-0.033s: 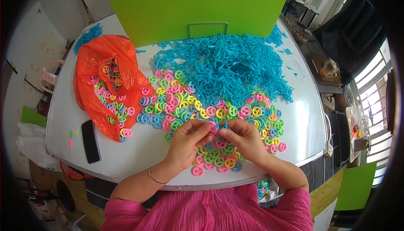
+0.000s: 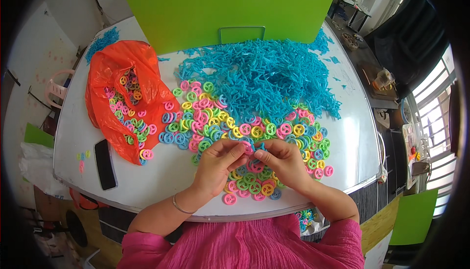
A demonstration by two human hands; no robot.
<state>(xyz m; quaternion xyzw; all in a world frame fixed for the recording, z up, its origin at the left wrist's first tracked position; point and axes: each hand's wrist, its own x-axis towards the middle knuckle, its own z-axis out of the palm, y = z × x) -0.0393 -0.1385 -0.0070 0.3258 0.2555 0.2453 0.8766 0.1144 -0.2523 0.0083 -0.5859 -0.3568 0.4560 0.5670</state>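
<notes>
Over the near middle of the table, both my hands meet at the fingertips. My left hand is closed, pinching a small pink plastic wheel between thumb and fingers. My right hand pinches a small blue plastic piece close beside the wheel; its exact shape is partly hidden by the fingers. Loose spoked wheels in pink, green, yellow and blue lie under and around my hands. Beyond them spreads a large heap of thin blue plastic pieces, looking like the one in my right hand.
A red plastic bag with more wheels lies open at the left, a phone near it. A green board stands along the back of the white table. More blue pieces sit at the far left corner.
</notes>
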